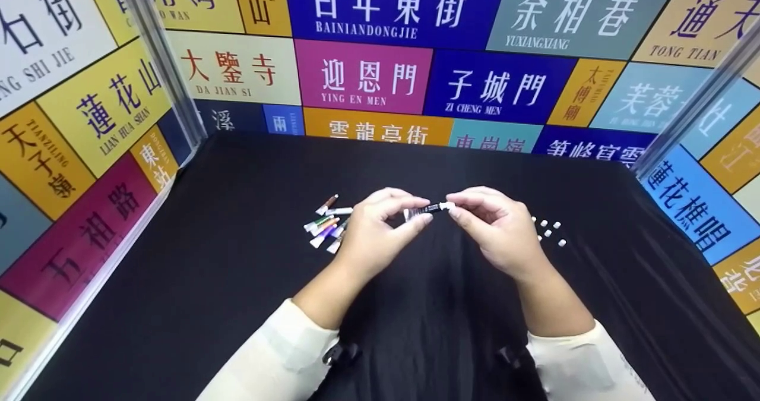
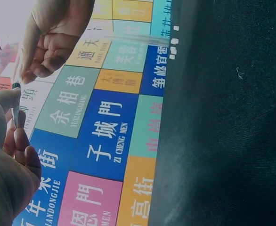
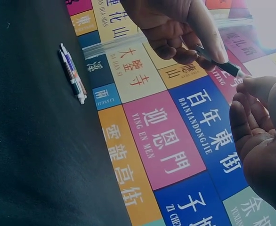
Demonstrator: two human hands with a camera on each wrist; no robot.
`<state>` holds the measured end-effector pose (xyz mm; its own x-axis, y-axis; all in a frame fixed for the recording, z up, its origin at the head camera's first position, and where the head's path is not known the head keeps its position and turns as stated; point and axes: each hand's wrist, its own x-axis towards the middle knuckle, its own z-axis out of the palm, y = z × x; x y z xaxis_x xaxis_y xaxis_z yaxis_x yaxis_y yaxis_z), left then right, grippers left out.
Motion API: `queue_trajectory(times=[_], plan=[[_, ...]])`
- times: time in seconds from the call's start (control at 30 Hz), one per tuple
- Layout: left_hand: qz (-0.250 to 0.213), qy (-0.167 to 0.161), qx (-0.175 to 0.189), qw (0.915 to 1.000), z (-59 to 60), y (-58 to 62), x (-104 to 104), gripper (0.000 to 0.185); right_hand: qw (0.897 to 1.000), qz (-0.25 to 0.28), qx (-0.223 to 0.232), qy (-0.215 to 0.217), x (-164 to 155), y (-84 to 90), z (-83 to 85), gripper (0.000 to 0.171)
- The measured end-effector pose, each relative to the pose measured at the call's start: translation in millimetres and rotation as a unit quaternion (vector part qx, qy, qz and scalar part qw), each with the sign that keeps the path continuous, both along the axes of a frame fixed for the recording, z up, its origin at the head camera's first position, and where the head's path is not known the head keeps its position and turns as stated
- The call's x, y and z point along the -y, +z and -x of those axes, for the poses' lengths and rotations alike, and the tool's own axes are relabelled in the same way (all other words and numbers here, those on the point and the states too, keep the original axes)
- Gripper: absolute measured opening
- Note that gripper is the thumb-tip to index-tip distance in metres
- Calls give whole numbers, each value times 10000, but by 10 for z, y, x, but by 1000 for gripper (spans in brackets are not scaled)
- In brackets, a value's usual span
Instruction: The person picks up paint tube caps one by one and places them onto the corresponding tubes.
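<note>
Above the black cloth, my left hand (image 1: 380,229) holds a small paint tube (image 1: 434,208) between thumb and fingers. The tube has a black label and lies nearly level, its cap end toward the right hand. My right hand (image 1: 504,231) pinches the white cap (image 1: 447,205) at that end with thumb and forefinger. In the right wrist view the dark tube (image 3: 233,69) spans the space between the two hands, and its flat tail is partly hidden by the left fingers. From the left wrist, the tube (image 2: 16,106) appears edge-on.
Several paint tubes (image 1: 323,226) in various colours lie in a pile left of the left hand. Several small white caps (image 1: 548,233) are scattered right of the right hand. Panels with street names (image 1: 362,77) stand around the black cloth (image 1: 249,169).
</note>
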<state>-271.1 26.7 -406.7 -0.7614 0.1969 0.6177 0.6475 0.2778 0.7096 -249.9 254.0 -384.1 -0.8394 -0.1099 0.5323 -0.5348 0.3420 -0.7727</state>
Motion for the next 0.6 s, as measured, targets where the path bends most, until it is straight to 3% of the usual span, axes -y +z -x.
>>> queue_trajectory(times=[0.6], plan=[[153, -56, -189, 9997, -15, 4, -5, 20, 9986, -447, 110, -254, 9, 17, -13, 6]])
